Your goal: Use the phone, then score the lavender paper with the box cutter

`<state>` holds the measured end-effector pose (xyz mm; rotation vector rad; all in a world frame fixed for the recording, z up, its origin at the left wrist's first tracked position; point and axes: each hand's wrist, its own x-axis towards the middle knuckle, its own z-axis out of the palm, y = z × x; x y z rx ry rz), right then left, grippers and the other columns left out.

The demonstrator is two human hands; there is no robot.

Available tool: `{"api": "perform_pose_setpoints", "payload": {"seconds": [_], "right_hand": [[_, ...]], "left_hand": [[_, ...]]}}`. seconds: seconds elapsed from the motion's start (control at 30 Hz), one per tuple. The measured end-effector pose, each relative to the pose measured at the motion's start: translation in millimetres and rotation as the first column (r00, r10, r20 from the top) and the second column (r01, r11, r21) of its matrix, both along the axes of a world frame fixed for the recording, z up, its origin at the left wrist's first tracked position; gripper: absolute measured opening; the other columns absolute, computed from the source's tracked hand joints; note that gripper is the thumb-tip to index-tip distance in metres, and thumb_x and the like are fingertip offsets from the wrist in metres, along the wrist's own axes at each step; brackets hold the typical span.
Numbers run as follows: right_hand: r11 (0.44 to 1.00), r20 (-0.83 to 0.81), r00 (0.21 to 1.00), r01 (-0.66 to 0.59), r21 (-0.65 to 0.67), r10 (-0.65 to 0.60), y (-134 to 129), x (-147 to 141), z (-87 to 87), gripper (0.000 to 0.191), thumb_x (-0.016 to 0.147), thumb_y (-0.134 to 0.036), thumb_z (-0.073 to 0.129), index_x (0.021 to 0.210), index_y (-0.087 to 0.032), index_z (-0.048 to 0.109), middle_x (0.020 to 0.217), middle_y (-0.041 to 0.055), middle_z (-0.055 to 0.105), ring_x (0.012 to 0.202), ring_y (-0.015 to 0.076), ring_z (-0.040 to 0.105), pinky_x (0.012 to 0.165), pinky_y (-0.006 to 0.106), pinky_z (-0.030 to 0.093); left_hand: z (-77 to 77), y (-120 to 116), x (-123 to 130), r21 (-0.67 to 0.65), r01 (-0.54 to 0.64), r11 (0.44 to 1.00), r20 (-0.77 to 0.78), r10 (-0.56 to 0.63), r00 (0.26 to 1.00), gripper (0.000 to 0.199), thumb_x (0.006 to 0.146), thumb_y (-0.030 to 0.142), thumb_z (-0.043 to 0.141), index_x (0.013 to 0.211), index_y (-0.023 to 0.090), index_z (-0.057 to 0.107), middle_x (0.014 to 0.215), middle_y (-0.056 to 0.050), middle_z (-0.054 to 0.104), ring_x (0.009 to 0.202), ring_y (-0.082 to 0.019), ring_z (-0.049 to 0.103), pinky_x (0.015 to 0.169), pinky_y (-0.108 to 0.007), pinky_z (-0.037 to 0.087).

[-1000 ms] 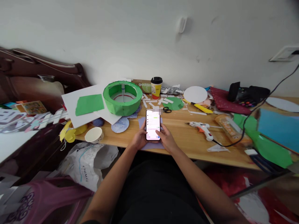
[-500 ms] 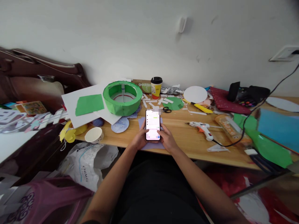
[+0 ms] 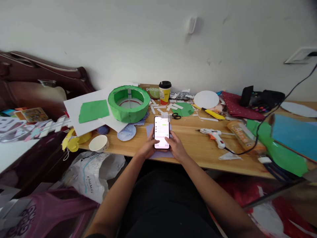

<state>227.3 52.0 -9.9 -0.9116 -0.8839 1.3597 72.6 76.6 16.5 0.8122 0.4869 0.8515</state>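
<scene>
Cradling the phone (image 3: 161, 128) between the fingers of my left hand (image 3: 148, 146) and right hand (image 3: 177, 146), I'm gripping its edges, thumbs lying over it; typing seems underway, nothing showing as finished.

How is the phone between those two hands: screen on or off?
On: the phone, held by the left hand and right hand, has a brightly lit screen; its writing is too small to read.
</scene>
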Motion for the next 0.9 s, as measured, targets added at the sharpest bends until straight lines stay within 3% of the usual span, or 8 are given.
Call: {"api": "perform_pose_setpoints", "payload": {"seconds": [0.3, 0.57, 0.73, 0.9], "right_hand": [[0.989, -0.034, 0.989, -0.145, 0.017, 0.146, -5, 6, 6.0, 0.072, 0.07, -0.024, 0.077, 0.135, -0.029, 0.046, 0.122, 0.0043, 0.069, 0.109, 0.0262, 0.066, 0.094, 0.044, 0.053], [0.994, -0.168, 0.986, -0.013, -0.112, -0.006, -5, 0, 15.9, 0.054, 0.074, -0.04, 0.073, 0.123, -0.026, 0.056, 0.117, 0.0045, 0.071, 0.104, 0.0278, 0.067, 0.083, 0.043, 0.057], [0.994, -0.177, 0.984, 0.014, -0.108, -0.033, -4, -2, 15.0, 0.049, 0.075, -0.042, 0.074, 0.118, -0.026, 0.059, 0.113, 0.0033, 0.072, 0.101, 0.0262, 0.068, 0.082, 0.041, 0.057], [0.995, -0.168, 0.984, 0.043, -0.094, -0.058, -2, -2, 14.5, 0.048, 0.073, -0.043, 0.076, 0.114, -0.025, 0.06, 0.11, 0.0033, 0.073, 0.096, 0.0251, 0.07, 0.082, 0.04, 0.058]], "left_hand": [[-2.0, 4, -5, -0.063, 0.032, 0.998, 0.071, -0.028, 0.997, 0.103, 0.067, 0.003, 0.053, 0.155, 0.041, 0.015, 0.147, -0.01, 0.049, 0.106, -0.036, 0.066, 0.071, -0.055, 0.061], [1.3, 2, -2, -0.071, 0.035, 0.997, 0.058, -0.031, 0.998, 0.084, 0.084, 0.019, 0.056, 0.154, 0.043, 0.016, 0.15, -0.011, 0.045, 0.106, -0.037, 0.066, 0.066, -0.052, 0.061], [2.6, 1, 0, -0.076, 0.022, 0.997, 0.034, -0.02, 0.999, 0.084, 0.084, 0.019, 0.057, 0.154, 0.043, 0.017, 0.151, -0.01, 0.045, 0.103, -0.036, 0.067, 0.066, -0.051, 0.062], [-0.8, 3, -2, -0.095, 0.038, 0.995, 0.089, -0.029, 0.996, 0.088, 0.078, 0.015, 0.054, 0.154, 0.042, 0.018, 0.151, -0.008, 0.044, 0.109, -0.037, 0.064, 0.074, -0.058, 0.06]]}}
